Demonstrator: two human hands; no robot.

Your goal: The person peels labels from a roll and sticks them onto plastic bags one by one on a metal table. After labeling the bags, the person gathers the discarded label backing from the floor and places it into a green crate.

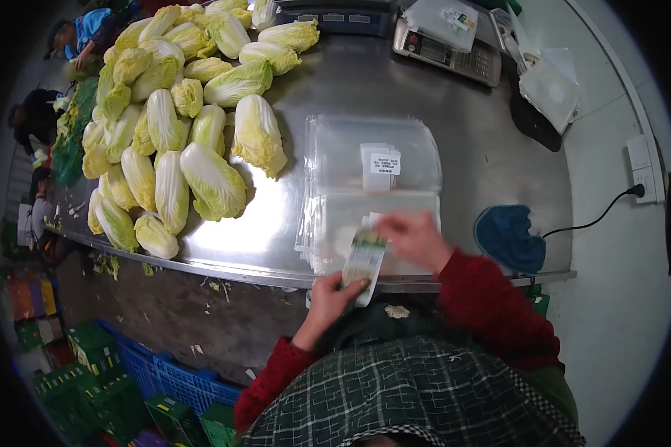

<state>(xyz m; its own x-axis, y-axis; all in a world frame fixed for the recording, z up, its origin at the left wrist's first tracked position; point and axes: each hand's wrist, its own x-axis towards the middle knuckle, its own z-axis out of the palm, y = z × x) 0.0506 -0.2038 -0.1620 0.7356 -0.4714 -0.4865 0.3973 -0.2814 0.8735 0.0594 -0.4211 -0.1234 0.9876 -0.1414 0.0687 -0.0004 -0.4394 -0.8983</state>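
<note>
My left hand (331, 304) is closed on a stack of printed labels (365, 261), white with a green band, with the thumb lying across the lower end. At the upper end of the labels is my right hand (416, 240), its fingers curled together and slightly blurred. Whatever its fingertips pinch is too smeared to make out. Beneath and beyond both hands, clear plastic bags (417, 149) lie in flat, overlapping piles on the steel table (283, 216). A small white printed label (385, 163) shows on the upper pile.
Many napa cabbages (170, 190) are heaped at the left. Scales (447, 52) stand at the back, bags on one. A blue cloth (510, 238) lies right, near a plugged-in cord (596, 218). Crates (171, 380) stand on the floor; other people (33, 123) are at far left.
</note>
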